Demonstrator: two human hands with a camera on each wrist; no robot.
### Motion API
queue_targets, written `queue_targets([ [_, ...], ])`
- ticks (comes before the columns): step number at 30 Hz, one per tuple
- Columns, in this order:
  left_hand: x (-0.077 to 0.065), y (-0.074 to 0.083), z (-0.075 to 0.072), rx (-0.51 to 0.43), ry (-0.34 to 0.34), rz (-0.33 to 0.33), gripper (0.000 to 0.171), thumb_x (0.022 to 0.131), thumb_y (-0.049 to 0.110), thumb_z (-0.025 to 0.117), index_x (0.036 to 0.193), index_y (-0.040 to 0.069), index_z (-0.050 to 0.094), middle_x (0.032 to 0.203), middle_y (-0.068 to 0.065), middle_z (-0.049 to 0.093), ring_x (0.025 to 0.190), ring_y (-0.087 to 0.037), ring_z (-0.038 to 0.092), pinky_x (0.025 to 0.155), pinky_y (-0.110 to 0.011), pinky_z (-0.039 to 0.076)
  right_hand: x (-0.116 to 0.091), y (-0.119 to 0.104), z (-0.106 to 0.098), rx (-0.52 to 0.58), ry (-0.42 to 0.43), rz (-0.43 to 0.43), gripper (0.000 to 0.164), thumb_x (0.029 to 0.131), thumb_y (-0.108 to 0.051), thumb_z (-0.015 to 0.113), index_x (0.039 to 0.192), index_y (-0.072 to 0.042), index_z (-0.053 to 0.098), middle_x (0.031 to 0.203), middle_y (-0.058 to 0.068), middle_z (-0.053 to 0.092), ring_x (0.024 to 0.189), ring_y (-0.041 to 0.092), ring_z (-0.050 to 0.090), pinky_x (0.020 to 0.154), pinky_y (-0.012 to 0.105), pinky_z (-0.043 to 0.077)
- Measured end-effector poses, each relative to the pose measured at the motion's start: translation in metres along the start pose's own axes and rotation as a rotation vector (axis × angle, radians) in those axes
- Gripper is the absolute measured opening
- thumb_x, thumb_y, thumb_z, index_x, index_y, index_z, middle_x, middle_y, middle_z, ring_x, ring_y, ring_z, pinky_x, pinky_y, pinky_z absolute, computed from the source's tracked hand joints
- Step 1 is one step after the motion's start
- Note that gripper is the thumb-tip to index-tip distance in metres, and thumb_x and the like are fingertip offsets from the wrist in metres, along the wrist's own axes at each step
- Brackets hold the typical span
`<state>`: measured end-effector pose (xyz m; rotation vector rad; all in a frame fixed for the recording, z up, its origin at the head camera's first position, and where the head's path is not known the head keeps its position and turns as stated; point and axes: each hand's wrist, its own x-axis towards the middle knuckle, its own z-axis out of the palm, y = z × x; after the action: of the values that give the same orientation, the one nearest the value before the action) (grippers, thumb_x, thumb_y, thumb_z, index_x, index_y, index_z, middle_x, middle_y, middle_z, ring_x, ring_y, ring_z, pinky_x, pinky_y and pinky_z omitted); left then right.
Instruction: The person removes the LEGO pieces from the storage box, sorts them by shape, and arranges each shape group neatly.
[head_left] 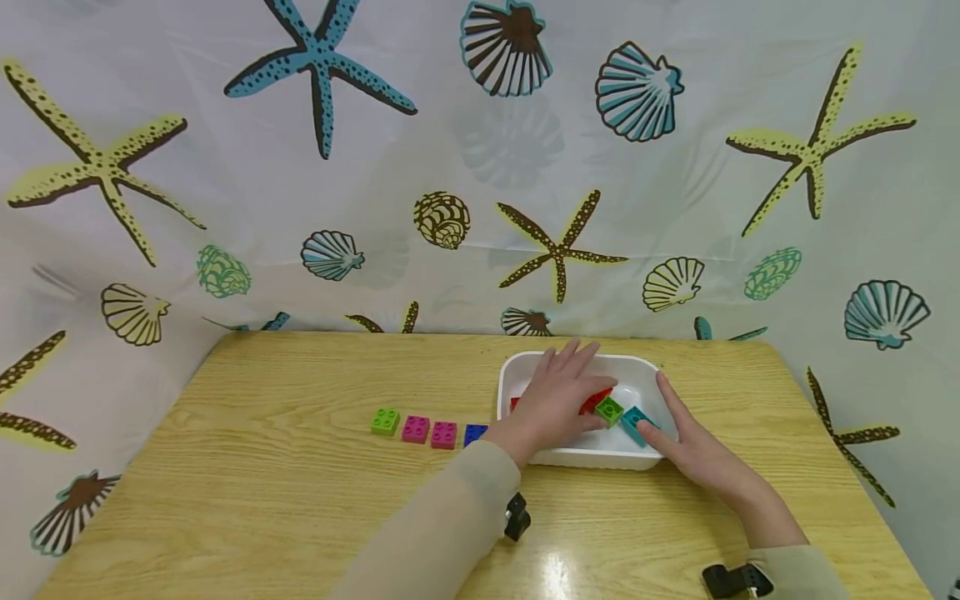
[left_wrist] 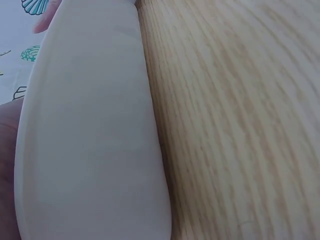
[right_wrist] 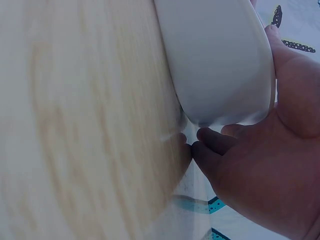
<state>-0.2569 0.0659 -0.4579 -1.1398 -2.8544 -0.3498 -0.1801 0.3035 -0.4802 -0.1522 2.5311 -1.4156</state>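
Left hand (head_left: 553, 398): fingers extended, red plastic block (head_left: 595, 401) beside them; right hand (head_left: 697, 452): fingers gripping white rounded-rectangular plastic tray (head_left: 592, 458).

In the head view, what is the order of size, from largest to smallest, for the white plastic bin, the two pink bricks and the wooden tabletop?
1. Wooden tabletop
2. White plastic bin
3. Left pink brick, right pink brick: alike, unranked

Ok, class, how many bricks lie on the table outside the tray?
4 visible, in a row left of the tray: green brick, pink brick, second pink brick, then blue brick beside the left hand, which may hide more.
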Motion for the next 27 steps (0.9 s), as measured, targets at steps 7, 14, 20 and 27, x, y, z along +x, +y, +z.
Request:
queue_targets([
  [7, 0.003, -0.002, 0.005, 0.082, 0.022, -0.035, 0.062, 0.084, 0.058, 0.074, 0.142, 0.041, 0.057, 0.169, -0.003, 0.01, 0.154, -0.03, -0.004, 0.119, -0.062, 0.005, 0.001, 0.001, 0.0, 0.005, -0.003, -0.001, 0.085, 0.104, -0.046, 0.052, 0.16, -0.036, -0.011, 0.168, 0.015, -0.007, 0.15, 0.049, 0.0, 0.11, 0.075, 0.01],
  [14, 0.007, -0.001, 0.01, 0.125, 0.011, -0.052, 0.061, 0.084, 0.061, 0.072, 0.141, 0.045, 0.056, 0.169, -0.002, 0.008, 0.154, -0.031, -0.007, 0.118, -0.065, 0.004, 0.001, 0.002, 0.0, -0.001, -0.002, -0.001, 0.085, 0.104, -0.046, 0.052, 0.16, -0.036, -0.011, 0.168, 0.016, -0.008, 0.15, 0.049, 0.001, 0.11, 0.075, 0.01],
  [20, 0.007, 0.002, 0.011, 0.16, -0.01, -0.068, 0.057, 0.085, 0.063, 0.069, 0.139, 0.049, 0.057, 0.169, -0.004, 0.007, 0.153, -0.034, -0.007, 0.117, -0.065, 0.0, 0.002, 0.002, 0.0, -0.022, 0.004, -0.001, 0.085, 0.105, -0.046, 0.051, 0.16, -0.035, -0.011, 0.168, 0.016, -0.007, 0.15, 0.049, 0.002, 0.111, 0.075, 0.011],
  [27, 0.006, 0.003, 0.013, 0.196, -0.028, -0.072, 0.054, 0.087, 0.065, 0.067, 0.138, 0.051, 0.057, 0.169, -0.005, 0.009, 0.153, -0.035, -0.007, 0.118, -0.065, 0.0, 0.001, 0.001, 0.0, -0.027, 0.006, 0.005, 0.085, 0.104, -0.047, 0.051, 0.16, -0.036, -0.011, 0.168, 0.015, -0.007, 0.15, 0.049, 0.002, 0.111, 0.075, 0.011],
])
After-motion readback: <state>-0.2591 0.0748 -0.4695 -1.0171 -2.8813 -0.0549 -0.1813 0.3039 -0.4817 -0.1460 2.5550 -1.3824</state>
